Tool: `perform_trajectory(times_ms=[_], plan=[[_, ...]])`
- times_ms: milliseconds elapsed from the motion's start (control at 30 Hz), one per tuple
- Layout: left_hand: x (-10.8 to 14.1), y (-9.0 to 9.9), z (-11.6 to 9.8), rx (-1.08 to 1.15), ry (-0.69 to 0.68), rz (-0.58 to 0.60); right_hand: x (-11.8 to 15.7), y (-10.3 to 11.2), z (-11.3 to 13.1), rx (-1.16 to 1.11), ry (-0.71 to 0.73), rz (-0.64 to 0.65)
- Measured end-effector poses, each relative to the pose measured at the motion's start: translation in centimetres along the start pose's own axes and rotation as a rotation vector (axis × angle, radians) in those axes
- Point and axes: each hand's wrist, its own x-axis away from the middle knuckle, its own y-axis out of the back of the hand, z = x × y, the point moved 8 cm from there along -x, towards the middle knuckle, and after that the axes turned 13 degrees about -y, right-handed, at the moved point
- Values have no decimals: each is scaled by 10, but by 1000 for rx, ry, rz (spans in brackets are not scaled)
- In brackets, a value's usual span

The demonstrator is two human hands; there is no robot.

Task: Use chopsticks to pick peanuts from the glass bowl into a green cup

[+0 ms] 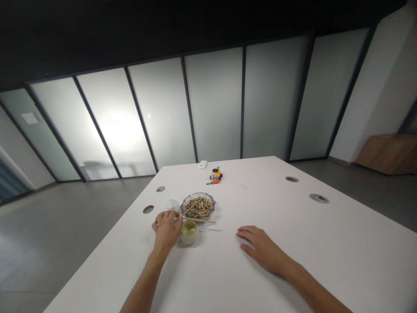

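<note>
My left hand (167, 228) grips a pair of wooden chopsticks (195, 213). One stick points up into a glass bowl (198, 205) of peanuts and seeds. The other lies across toward the right, over a small pale green cup (189, 231). That cup stands right beside my left hand. A small white cup (172, 204) sits just behind the hand. My right hand (259, 246) rests flat on the white table (293, 243), palm down, fingers together, holding nothing.
A small colourful toy (215, 175) and a white device (202, 164) lie near the table's far edge. Round cable holes (318, 198) dot the table on both sides. Frosted glass panels stand behind; a wooden cabinet (387, 153) is at the far right.
</note>
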Motion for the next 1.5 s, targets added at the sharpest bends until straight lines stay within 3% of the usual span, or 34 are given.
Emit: perform_trajectory(times_ms=[467, 800, 900, 1000, 1100, 1233, 1367, 1500], plan=[[-4, -5, -1, 29, -62, 44, -2, -4, -3, 32, -32, 54], [-3, 8, -5, 5, -44, -26, 1, 2, 0, 3, 33, -37], [-3, 20, -5, -11, -37, -73, 3, 13, 11, -9, 113, -134], [0, 33, -13, -3, -56, -145, 18, 36, 35, -13, 294, -428], [7, 37, -37, 35, -78, -172, 47, 49, 68, 50, 497, -720], [22, 11, -108, 251, -328, -30, 63, 31, 106, 268, 656, -755], [43, -21, -164, 549, -432, 172, 50, 18, 107, 354, 548, -715], [49, -26, -191, 680, -493, 276, 34, 19, 82, 299, 409, -648]])
